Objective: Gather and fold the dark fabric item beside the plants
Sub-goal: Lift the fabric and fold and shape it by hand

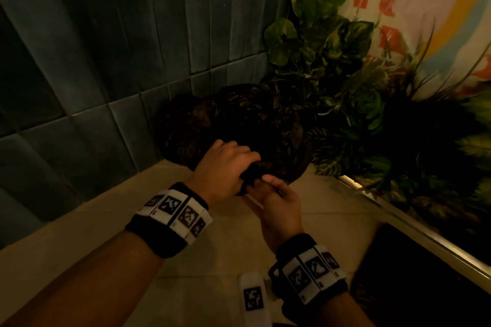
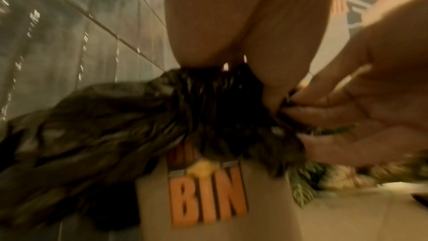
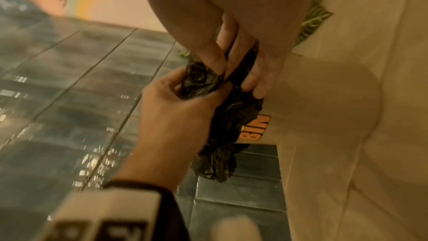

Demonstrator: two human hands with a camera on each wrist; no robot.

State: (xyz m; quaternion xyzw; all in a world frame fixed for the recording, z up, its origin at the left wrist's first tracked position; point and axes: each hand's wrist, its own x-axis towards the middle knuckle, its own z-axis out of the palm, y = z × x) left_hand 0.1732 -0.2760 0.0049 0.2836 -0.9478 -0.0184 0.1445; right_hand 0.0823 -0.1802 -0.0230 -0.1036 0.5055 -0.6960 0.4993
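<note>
My left hand (image 1: 225, 167) sits just left of the head view's centre, fingers curled into the near edge of the dark fabric item (image 1: 239, 125). My right hand (image 1: 276, 202) is directly below and right of it, thumb and fingertips pinching the same bunched edge, so both hands meet on one gathered fold. In the left wrist view the crinkled, shiny material (image 2: 104, 125) trails away to the lower left of the frame. It lies in a heap on the beige tiled counter (image 1: 212, 260), against the dark green tiled wall (image 1: 106, 48), just left of the leafy plants (image 1: 332, 61) in the upper right. Under the bunch, the wrist views show an orange printed label (image 2: 208, 195) reading "BIN"; the line above it is covered. A painted wall (image 1: 425, 8) fills the top right corner.
</note>
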